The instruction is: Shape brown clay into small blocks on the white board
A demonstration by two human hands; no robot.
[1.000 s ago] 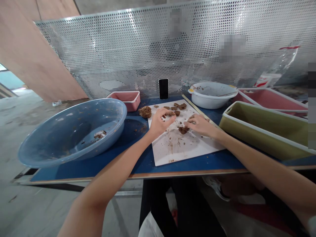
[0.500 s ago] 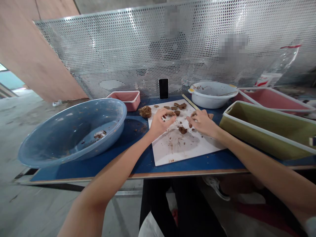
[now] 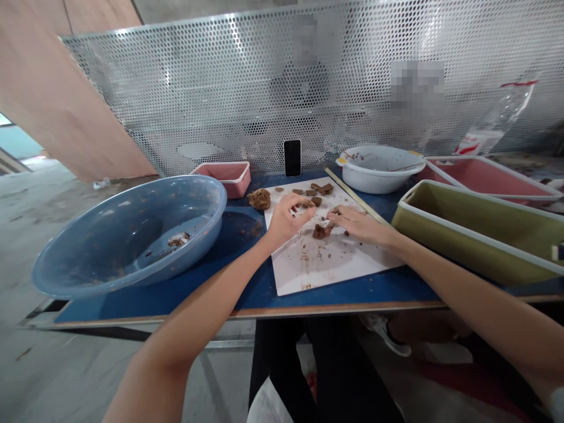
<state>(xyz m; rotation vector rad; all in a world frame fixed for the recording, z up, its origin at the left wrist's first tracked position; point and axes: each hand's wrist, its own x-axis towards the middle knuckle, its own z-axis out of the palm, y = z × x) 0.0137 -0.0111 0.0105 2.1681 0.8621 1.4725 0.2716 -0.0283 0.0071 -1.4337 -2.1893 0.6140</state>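
Both hands work over the flat white rectangular board (image 3: 328, 258) lying on the blue tabletop (image 3: 176, 294). The left hand (image 3: 286, 218) rests at the board's 10 o'clock area, fingers curled and pinched on a small brown clay piece (image 3: 305, 204), apparently steadying it against the surface. The right hand (image 3: 359, 223) lies flat, palm down, its fingertips touching a second small brown clay lump (image 3: 318, 232) near the board's centre; whether it grips or merely presses cannot be told. The hands sit close together without touching. More brown clay scraps (image 3: 319, 190) lie along the board's 12 o'clock edge, and a rough brown clay ball (image 3: 259, 199) sits just off the board at 10 o'clock. A large translucent blue plastic basin (image 3: 132, 235) stands tilted at 9 o'clock.
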